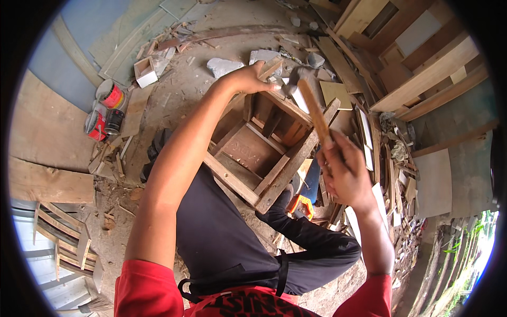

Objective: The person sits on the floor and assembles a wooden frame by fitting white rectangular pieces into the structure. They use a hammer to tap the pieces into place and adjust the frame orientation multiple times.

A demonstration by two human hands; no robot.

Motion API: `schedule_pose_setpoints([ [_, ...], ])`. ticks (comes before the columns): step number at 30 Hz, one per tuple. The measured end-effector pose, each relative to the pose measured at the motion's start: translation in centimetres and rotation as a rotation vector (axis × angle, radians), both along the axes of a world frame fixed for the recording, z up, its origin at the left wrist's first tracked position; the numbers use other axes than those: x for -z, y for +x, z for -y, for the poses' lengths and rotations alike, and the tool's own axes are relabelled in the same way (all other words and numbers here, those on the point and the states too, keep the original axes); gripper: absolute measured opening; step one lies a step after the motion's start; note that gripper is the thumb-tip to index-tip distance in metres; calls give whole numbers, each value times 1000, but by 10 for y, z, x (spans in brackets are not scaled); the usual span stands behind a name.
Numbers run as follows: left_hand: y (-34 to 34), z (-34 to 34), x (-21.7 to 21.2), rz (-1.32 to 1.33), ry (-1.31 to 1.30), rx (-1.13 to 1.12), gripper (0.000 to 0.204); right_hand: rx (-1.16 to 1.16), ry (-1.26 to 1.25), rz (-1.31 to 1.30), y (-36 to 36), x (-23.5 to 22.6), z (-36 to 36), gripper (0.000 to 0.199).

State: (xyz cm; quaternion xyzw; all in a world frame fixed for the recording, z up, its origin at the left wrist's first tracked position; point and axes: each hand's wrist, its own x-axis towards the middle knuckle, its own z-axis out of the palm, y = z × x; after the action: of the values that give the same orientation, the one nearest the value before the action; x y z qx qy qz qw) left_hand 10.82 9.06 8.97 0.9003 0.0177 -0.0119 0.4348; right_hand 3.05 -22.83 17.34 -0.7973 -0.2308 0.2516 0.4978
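A boxy wooden stool frame (232, 178), seemingly tipped over, stands in front of me between my legs, its hollow inside facing me. My left hand (244, 80) is closed around its far corner, with the thumb along the top edge. My right hand (346, 168) grips a hammer (315, 112) by the lower part of its wooden handle. The hammer's dark head, slightly blurred, is over the far right side of the frame, close to my left thumb. Whether it touches the wood, I cannot tell. No nail can be made out.
An orange-handled saw (302, 206) lies by my right foot. Paint cans (110, 95) and a small white box (145, 72) are at the left. Pale stone chunks (225, 67) lie beyond the frame. Boards (425, 71) and scrap wood crowd the right side.
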Motion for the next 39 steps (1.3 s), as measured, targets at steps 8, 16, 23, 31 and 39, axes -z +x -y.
schedule_pose_setpoints([
  [8,-5,3,-3,-127,-86,-89,120,28,275,588,3,6,-17,44],
  [16,-1,-3,0,-75,-8,-45,116,93,18,187,-2,11,-9,41],
  [23,-11,0,-10,-104,-17,42,120,51,-46,52,-4,-1,-9,37],
  [31,-8,6,-9,-114,-106,-33,123,27,115,345,-8,21,-10,45],
  [39,-6,1,0,-111,-117,-46,119,101,47,118,-25,12,-12,43],
])
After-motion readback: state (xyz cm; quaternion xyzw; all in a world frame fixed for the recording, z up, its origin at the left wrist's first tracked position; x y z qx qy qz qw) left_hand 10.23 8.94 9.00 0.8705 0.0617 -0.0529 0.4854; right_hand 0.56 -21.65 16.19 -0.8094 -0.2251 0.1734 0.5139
